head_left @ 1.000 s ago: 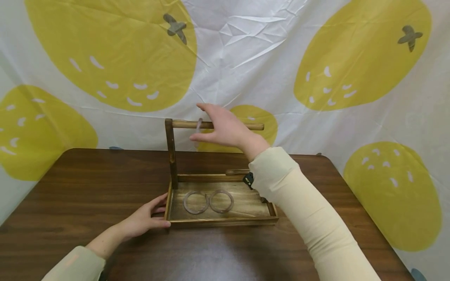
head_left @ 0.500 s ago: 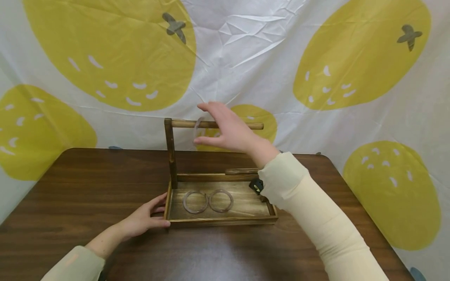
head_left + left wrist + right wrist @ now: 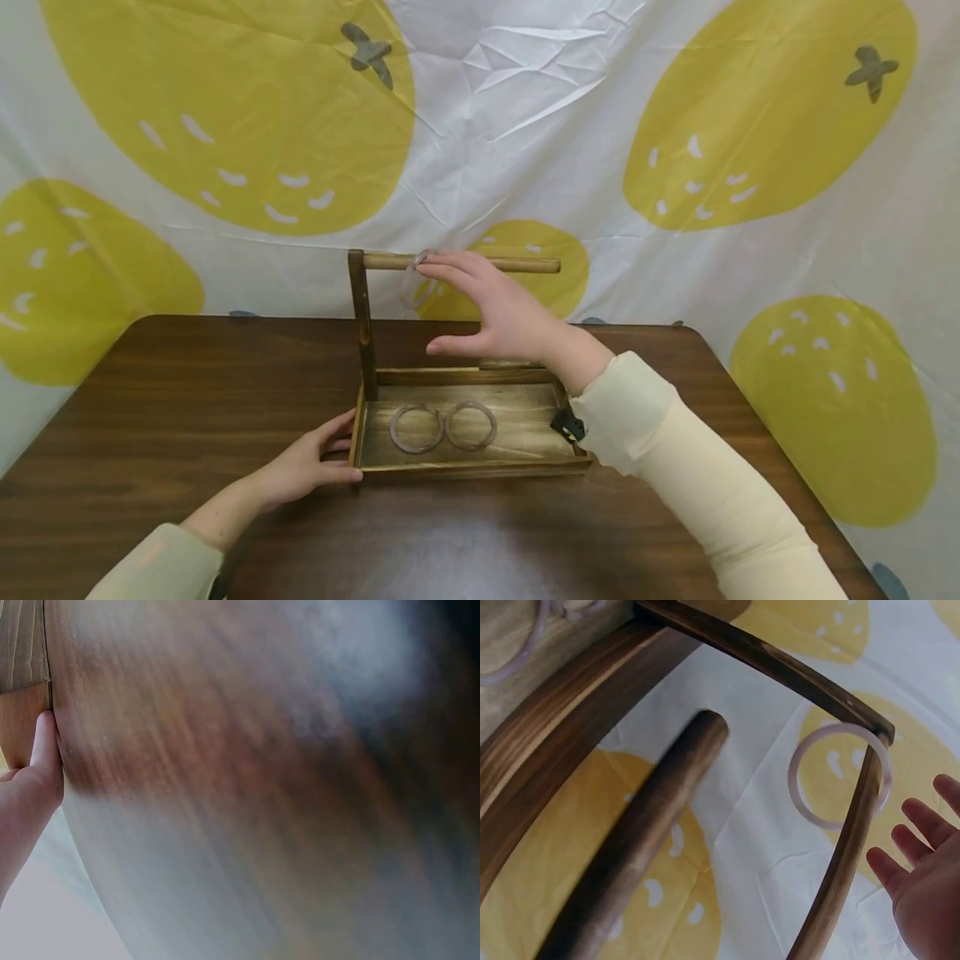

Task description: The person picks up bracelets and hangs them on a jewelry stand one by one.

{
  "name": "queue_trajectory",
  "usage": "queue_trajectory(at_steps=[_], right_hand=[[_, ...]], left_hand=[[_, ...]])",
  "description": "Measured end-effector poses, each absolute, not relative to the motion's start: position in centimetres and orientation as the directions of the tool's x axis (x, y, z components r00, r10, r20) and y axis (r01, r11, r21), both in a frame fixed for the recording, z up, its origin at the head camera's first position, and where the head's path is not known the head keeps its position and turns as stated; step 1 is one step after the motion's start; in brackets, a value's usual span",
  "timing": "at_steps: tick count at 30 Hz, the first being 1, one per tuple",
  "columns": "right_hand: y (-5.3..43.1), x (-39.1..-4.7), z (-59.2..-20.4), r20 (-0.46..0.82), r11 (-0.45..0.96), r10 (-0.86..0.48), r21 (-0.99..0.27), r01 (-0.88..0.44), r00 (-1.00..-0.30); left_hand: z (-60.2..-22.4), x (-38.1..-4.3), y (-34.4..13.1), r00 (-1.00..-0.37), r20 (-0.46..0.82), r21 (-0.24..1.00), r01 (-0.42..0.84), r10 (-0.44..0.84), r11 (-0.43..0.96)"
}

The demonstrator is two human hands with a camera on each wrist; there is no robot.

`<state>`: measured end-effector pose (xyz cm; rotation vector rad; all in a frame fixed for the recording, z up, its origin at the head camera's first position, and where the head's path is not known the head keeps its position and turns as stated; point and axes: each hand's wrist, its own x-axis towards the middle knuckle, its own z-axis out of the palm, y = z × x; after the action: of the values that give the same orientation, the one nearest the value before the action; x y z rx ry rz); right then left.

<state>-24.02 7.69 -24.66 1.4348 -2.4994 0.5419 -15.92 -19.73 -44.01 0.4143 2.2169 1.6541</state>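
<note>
A wooden stand has a tray base [image 3: 525, 454], a left post [image 3: 362, 325] and an upper rod [image 3: 517, 265]. Round the rod hangs a pale translucent ring [image 3: 793, 776], close to the post. My right hand [image 3: 510, 308] is just right of it, fingers extended and thumb spread below; in the right wrist view the fingertips are apart from the ring. At the tray's left end my left hand [image 3: 300, 471] rests against the wall, thumb at the front corner, fingers partly hidden. Two similar rings, a left ring [image 3: 416, 429] and a right ring [image 3: 471, 426], lie side by side in the tray.
A lower rod [image 3: 645, 825] with a free end extends at the right of the stand, mostly behind my right hand in the head view. The stand is on a dark wooden table [image 3: 187, 392]. Behind the table hangs a white cloth [image 3: 480, 167] with yellow fruit prints.
My right hand, earlier around the hanging ring, has drawn back right and its thumb has dropped lower. The ring stays on the rod, slightly further left. The left hand has not moved.
</note>
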Motion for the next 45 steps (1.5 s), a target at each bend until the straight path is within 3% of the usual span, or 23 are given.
queue_trajectory(at_steps=[16, 45], right_hand=[[8.4, -22.5, -27.0, 0.235, 0.414, -0.87, -0.128, -0.901, -0.433], [8.3, -21.1, -33.8, 0.052, 0.449, -0.873, -0.304, -0.841, -0.485]], left_hand=[[-43.7, -16.0, -19.8, -0.9, -0.094, 0.959, 0.033, 0.425, 0.282], [-43.8, -15.9, -19.7, -0.897, -0.108, 0.958, 0.021, 0.43, 0.285]])
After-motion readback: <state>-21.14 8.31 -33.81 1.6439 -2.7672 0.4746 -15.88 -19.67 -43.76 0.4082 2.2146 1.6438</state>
